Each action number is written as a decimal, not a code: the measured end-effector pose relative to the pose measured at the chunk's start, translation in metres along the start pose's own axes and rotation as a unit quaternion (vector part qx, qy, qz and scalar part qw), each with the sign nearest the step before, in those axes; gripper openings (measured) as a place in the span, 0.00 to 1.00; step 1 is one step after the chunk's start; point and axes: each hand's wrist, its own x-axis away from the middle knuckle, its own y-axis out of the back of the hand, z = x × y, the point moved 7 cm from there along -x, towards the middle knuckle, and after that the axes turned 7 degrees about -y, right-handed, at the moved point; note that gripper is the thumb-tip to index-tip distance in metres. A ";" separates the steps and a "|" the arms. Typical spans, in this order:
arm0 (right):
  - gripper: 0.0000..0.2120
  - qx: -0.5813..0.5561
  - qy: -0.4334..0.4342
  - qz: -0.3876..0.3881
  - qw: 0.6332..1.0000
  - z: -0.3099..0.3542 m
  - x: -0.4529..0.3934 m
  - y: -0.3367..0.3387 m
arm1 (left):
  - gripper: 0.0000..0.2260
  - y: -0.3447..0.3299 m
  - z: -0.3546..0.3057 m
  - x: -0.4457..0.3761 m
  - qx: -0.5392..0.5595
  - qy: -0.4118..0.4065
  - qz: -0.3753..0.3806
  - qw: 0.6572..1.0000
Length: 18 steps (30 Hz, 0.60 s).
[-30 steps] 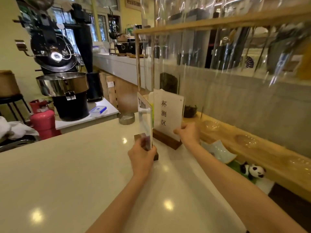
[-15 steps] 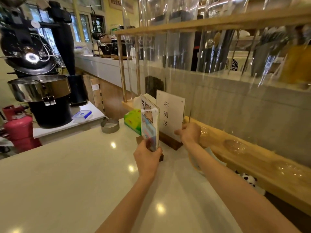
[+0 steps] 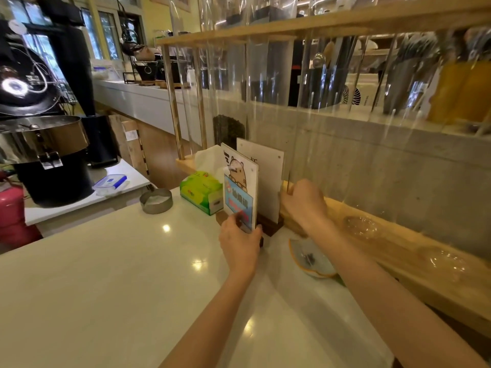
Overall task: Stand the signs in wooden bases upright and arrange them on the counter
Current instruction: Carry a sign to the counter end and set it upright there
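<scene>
Left hand (image 3: 240,241) pinching the lower edge of the cartoon sign (image 3: 240,185), upright in its wooden base (image 3: 221,217) on the counter (image 3: 106,274); right hand (image 3: 301,203) closed around the right edge of the white sign (image 3: 268,176), standing just behind in its own dark base (image 3: 268,225). Two panels close to overlapping, so likely to knock together and tip if either gets pushed sideways. Also at risk: the tissue box (image 3: 202,191) just beside the front sign, and the small dish (image 3: 310,258) under the right forearm, easily swept off.
</scene>
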 end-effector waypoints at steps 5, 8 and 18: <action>0.10 -0.216 0.088 0.164 0.959 0.036 0.028 0.002 | 0.28 -0.003 0.001 0.001 -0.008 -0.015 0.057 0.998; 0.12 -0.141 0.142 0.160 0.967 0.045 0.039 -0.006 | 0.28 0.000 0.005 0.002 -0.065 -0.044 0.125 0.989; 0.11 -0.136 0.138 0.086 0.977 0.030 0.021 -0.005 | 0.20 -0.006 0.007 0.001 -0.222 -0.092 0.274 0.931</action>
